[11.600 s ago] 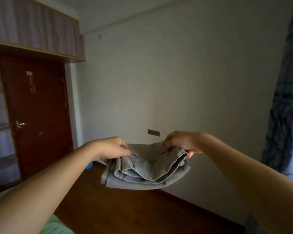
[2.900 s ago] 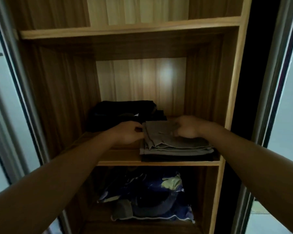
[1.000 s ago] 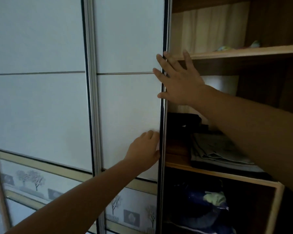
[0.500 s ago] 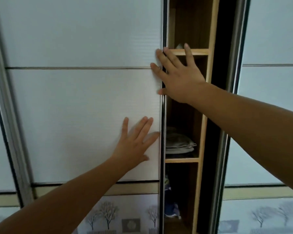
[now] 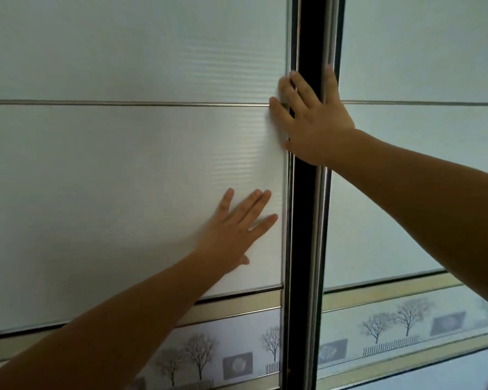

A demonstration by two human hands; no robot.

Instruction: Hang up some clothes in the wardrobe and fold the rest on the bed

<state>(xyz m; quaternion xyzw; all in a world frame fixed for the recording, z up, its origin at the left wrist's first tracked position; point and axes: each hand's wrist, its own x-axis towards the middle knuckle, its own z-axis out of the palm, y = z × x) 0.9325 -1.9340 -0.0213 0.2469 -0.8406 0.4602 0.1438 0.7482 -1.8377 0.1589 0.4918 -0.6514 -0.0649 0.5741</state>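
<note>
The fingers [image 5: 254, 204] of the left hand [image 5: 231, 235] are straight and fanned a little apart. They lie flat on the pale ribbed panel of the left sliding door [image 5: 124, 164], just left of the dark gap [image 5: 304, 220], and hold nothing. The thumb shows at the lower edge of the palm, and the bare forearm runs down and away from the gap to the bottom corner.

The fingers [image 5: 302, 88] of the right hand [image 5: 310, 122] are also straight and spread wide, and they grip nothing. This hand lies across the gap, higher up. The thumb and first fingertips press on the left door's edge, and the little finger reaches the metal frame of the right door [image 5: 392, 220] on the gap's far side.

The wardrobe [image 5: 434, 46] fills the view, its two doors apart only by that narrow gap. The gap is black, so nothing stored inside can be made out. A thin metal strip [image 5: 124, 103] crosses each door level with the right hand. Low on both sides of the gap runs a tree-print band [image 5: 197, 356].
</note>
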